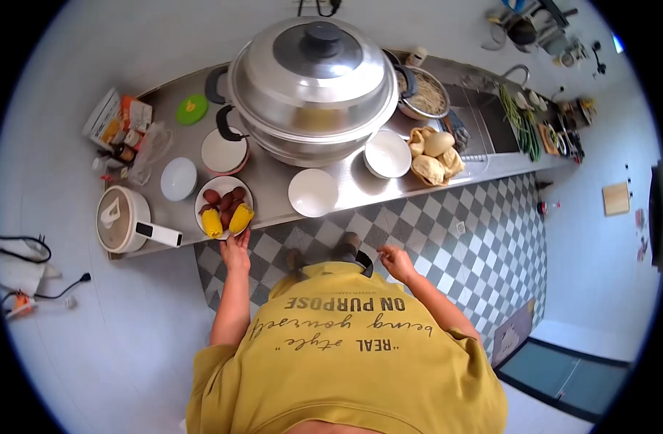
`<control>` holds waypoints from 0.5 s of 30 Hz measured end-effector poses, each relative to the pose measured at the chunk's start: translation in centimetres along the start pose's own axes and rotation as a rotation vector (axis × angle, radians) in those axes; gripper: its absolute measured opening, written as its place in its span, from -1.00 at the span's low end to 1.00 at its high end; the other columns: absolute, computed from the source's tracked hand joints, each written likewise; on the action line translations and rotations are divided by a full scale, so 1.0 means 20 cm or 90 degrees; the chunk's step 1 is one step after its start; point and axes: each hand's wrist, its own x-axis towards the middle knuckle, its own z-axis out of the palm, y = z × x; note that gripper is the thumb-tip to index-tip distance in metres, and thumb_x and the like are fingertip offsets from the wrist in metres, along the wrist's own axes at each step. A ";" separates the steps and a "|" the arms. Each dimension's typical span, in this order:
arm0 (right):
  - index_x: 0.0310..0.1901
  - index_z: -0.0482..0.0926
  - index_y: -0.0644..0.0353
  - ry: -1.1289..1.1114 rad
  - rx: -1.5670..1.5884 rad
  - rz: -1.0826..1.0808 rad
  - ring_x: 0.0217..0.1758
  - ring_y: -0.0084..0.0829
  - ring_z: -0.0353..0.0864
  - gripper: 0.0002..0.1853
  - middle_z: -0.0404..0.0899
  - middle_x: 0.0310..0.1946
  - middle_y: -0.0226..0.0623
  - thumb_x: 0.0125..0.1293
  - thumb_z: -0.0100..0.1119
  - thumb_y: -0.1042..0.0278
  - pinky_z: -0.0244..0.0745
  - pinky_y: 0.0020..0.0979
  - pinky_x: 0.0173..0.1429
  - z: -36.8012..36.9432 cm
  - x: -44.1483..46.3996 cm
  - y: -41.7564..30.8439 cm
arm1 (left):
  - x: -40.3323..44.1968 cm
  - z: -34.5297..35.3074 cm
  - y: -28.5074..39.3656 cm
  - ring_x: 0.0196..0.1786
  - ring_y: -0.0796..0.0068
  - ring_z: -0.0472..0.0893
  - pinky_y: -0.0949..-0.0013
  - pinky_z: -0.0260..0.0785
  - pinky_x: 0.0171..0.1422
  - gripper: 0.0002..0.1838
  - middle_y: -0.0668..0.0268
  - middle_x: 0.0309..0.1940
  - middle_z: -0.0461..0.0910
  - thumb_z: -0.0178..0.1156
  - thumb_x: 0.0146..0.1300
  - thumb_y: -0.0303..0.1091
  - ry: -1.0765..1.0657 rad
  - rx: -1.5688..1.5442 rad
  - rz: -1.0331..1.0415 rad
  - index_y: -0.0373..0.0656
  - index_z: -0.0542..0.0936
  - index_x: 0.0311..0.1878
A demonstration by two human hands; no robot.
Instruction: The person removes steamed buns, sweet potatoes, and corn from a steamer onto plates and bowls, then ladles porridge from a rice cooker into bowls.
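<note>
One plate at the left near edge of the steel surface bears two corn pieces and several overlapping dark-red tubers, hard to count. One lidded steamer stands farther right; checkered floor lies nearer. The left hand touches the plate's near rim, fingers partly hidden, grip unclear. The right hand curls loosely; whether its fingertips meet, I cannot tell.
</note>
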 end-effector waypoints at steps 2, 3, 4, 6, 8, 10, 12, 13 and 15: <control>-0.12 0.56 0.16 0.004 -0.006 0.086 -0.39 -0.37 0.60 -0.76 0.60 -0.38 -0.18 0.16 0.09 0.43 0.49 -0.39 -0.23 0.07 -0.10 0.23 | 0.02 -0.03 0.00 0.07 0.10 0.49 0.10 0.42 0.16 -0.61 0.07 0.08 0.40 -0.07 0.30 -0.46 0.011 0.014 -0.008 -0.20 0.22 0.20; -0.12 0.56 0.16 0.003 0.006 0.120 -0.39 -0.36 0.61 -0.76 0.61 -0.38 -0.17 0.15 0.10 0.42 0.50 -0.38 -0.23 0.10 -0.16 0.31 | 0.03 -0.03 0.00 0.07 0.10 0.48 0.10 0.41 0.17 -0.61 0.08 0.08 0.40 -0.07 0.30 -0.46 0.016 0.020 -0.011 -0.20 0.23 0.19; -0.12 0.56 0.16 0.001 0.017 0.154 -0.39 -0.35 0.62 -0.75 0.62 -0.39 -0.16 0.14 0.11 0.40 0.51 -0.37 -0.23 0.11 -0.21 0.38 | 0.03 -0.03 0.00 0.07 0.11 0.48 0.12 0.40 0.20 -0.62 0.06 0.06 0.41 -0.04 0.28 -0.45 0.021 0.013 -0.022 -0.24 0.25 0.17; -0.11 0.57 0.15 -0.034 -0.040 0.178 -0.39 -0.36 0.62 -0.74 0.62 -0.37 -0.16 0.13 0.13 0.40 0.52 -0.37 -0.23 0.13 -0.26 0.51 | 0.01 -0.01 0.02 0.07 0.10 0.48 0.12 0.39 0.21 -0.63 0.04 0.04 0.42 -0.03 0.28 -0.43 0.025 0.004 -0.062 -0.27 0.26 0.14; -0.09 0.57 0.14 -0.055 -0.067 0.202 -0.38 -0.37 0.63 -0.72 0.63 -0.34 -0.16 0.12 0.16 0.37 0.53 -0.37 -0.22 0.14 -0.30 0.64 | -0.01 -0.04 0.03 0.05 0.09 0.48 0.12 0.38 0.20 -0.62 -0.01 -0.02 0.44 0.00 0.27 -0.36 -0.019 -0.006 -0.098 -0.31 0.28 0.10; -0.06 0.56 0.13 -0.064 -0.063 0.227 -0.39 -0.36 0.63 -0.68 0.63 -0.31 -0.16 0.11 0.20 0.33 0.54 -0.36 -0.21 0.15 -0.32 0.76 | -0.03 -0.08 0.01 0.01 0.06 0.50 0.08 0.41 0.14 -0.63 -0.05 -0.06 0.45 -0.01 0.28 -0.31 0.000 -0.020 -0.130 -0.28 0.26 0.09; -0.01 0.54 0.15 -0.112 0.063 0.345 -0.35 -0.34 0.65 -0.62 0.64 -0.32 -0.15 0.10 0.24 0.27 0.53 -0.37 -0.18 0.12 -0.33 0.85 | -0.14 -0.03 -0.03 -0.10 0.13 0.55 0.13 0.47 0.01 -0.71 -0.02 -0.18 0.51 -0.03 0.29 -0.27 0.036 0.020 -0.129 -0.21 0.31 -0.01; 0.01 0.53 0.17 -0.137 0.126 0.401 -0.33 -0.33 0.66 -0.58 0.64 -0.32 -0.15 0.09 0.25 0.25 0.53 -0.37 -0.16 0.11 -0.33 0.90 | -0.18 -0.03 -0.07 -0.15 0.17 0.55 0.17 0.48 -0.04 -0.73 0.01 -0.21 0.52 -0.04 0.29 -0.28 0.023 0.073 -0.126 -0.20 0.31 -0.02; 0.06 0.48 0.20 -0.163 0.139 0.353 -0.36 -0.38 0.67 -0.54 0.64 -0.31 -0.13 0.11 0.25 0.24 0.53 -0.36 -0.20 0.07 -0.36 1.00 | -0.27 -0.05 -0.18 -0.25 0.25 0.57 0.25 0.50 -0.15 -0.77 0.07 -0.27 0.54 -0.05 0.29 -0.30 -0.001 0.179 -0.118 -0.17 0.33 -0.05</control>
